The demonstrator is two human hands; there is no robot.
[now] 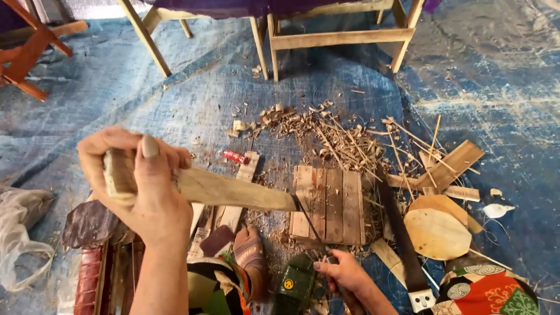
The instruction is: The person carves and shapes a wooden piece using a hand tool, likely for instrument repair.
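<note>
The left hand point(140, 184) is wrapped tightly around one end of the wooden slat point(233, 189), above the tarp; the right hand point(344, 271) grips a thin blade point(306, 219) at its far end. I'd keep cuts shallow, away from the foot point(251, 256).

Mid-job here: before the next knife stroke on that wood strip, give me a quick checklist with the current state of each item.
1. Left hand grips the wood strip firmly at its near end: ok.
2. Right hand holds the knife by its handle: ok.
3. Blade meets the strip's far end: ok, it touches there.
4. Strip's far end supported on the slatted wooden block: cannot tell; it ends at the block's edge.
5. Bare foot away from the blade: not ok, it lies close beside the block.
6. Saw out of the stroke path: ok, it lies right of the block.
</note>
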